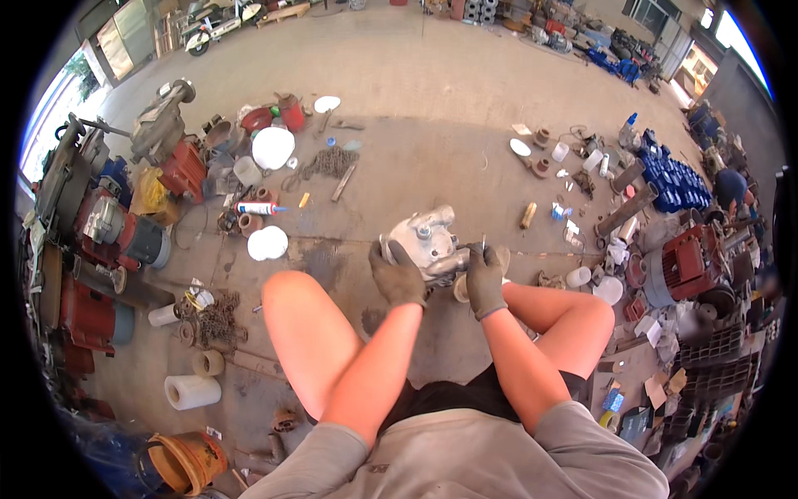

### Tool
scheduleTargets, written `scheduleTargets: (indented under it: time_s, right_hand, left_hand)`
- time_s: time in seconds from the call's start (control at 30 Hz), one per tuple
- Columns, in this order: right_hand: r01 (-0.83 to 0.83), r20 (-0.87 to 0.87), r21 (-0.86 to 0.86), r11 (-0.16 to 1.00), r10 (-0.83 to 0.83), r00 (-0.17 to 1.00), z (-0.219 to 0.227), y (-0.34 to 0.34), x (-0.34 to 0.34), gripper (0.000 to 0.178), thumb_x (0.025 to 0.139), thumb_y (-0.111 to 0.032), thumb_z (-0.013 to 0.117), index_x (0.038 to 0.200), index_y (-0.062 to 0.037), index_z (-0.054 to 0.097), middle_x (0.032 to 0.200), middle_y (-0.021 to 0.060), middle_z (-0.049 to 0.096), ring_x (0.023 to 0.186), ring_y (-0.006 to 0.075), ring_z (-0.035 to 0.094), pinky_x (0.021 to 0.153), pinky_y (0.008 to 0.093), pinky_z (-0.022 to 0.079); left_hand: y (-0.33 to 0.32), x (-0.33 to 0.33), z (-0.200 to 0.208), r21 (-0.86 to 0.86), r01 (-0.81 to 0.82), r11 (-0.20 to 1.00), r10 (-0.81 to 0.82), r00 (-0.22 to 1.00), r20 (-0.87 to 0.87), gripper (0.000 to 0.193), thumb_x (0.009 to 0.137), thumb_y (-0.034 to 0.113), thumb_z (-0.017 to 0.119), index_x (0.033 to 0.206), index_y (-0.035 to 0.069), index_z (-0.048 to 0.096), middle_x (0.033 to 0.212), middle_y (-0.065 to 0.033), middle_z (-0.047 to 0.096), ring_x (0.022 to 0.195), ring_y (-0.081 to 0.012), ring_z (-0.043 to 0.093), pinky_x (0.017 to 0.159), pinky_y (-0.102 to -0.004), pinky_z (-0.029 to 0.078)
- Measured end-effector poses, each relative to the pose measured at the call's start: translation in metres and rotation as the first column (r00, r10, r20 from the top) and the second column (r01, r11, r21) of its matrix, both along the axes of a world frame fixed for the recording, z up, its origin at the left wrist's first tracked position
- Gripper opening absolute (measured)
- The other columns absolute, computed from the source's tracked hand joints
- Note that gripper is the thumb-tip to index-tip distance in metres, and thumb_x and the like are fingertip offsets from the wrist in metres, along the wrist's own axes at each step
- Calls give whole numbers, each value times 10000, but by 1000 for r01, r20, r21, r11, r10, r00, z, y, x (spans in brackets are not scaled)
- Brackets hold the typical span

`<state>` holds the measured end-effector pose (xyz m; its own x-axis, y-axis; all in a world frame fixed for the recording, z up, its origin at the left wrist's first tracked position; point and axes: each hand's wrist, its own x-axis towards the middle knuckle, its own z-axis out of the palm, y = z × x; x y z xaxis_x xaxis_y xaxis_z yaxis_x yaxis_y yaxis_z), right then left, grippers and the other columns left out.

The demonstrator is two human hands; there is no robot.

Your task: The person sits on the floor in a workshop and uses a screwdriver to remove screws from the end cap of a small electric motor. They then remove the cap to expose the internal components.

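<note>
A grey cast-metal pump casing (421, 241) with a round boss on top and pipe-like stubs sits on the floor between my knees. My left hand (399, 276), in a dark work glove, grips its left side with the fingers wrapped over the edge. At the casing's right side, next to a stub, my right hand (485, 281) is closed, gloved too. A thin piece sticks up by its fingertips, too small to name. Partly hidden behind the right hand is a tan round piece (461, 289).
To the left lie a sealant tube (256, 208), white lids (268, 243), a chain (331, 162) and red motors (184, 170). On the right are a steel pipe (628, 209), blue castings (672, 176) and another red motor (683, 264). An orange bucket (189, 462) stands at lower left.
</note>
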<state>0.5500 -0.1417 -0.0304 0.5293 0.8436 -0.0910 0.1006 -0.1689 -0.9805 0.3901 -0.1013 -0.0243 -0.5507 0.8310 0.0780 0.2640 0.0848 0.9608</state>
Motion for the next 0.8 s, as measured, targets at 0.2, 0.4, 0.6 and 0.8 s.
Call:
scheduleTargets:
  time_s: [0.2,0.4,0.6,0.8]
  right_hand:
    - [-328,-288,16,945,318,903,43,-93,-52,391,1222,-306,562,1409,4,707,1087,75,787,887,138,731,836,328,589]
    - [-569,82,-190,800,591,803,33,-70,13,402,1231,-346,512,1264,-26,753,901,47,752,756,119,666,725,312,547]
    - [-733,181,-454,506,859,480,100,-17,38,437,1198,-388,535,1102,-50,794,908,97,788,843,169,737,794,354,568]
    - [-713,251,-543,443,896,366,108,10,40,444,1154,-433,609,1167,-45,826,1041,177,831,958,327,776,933,445,588]
  left_hand:
    - [84,-91,-23,9,624,781,-619,774,132,450,1080,313,789,1381,-18,736,1262,-144,815,1148,-218,748,1035,-360,590]
    - [84,-99,-3,-119,616,778,-626,746,-227,521,1044,416,787,1398,37,741,1309,-188,811,1167,-340,787,1025,-431,609]
    - [24,-74,55,-37,560,828,-494,695,-522,454,1056,324,788,1428,73,719,1367,-199,744,1219,-381,748,1060,-450,606]
    - [-24,-62,76,39,812,582,-752,556,-355,456,1018,290,834,1415,94,723,1367,-193,725,1218,-389,735,1070,-463,599]
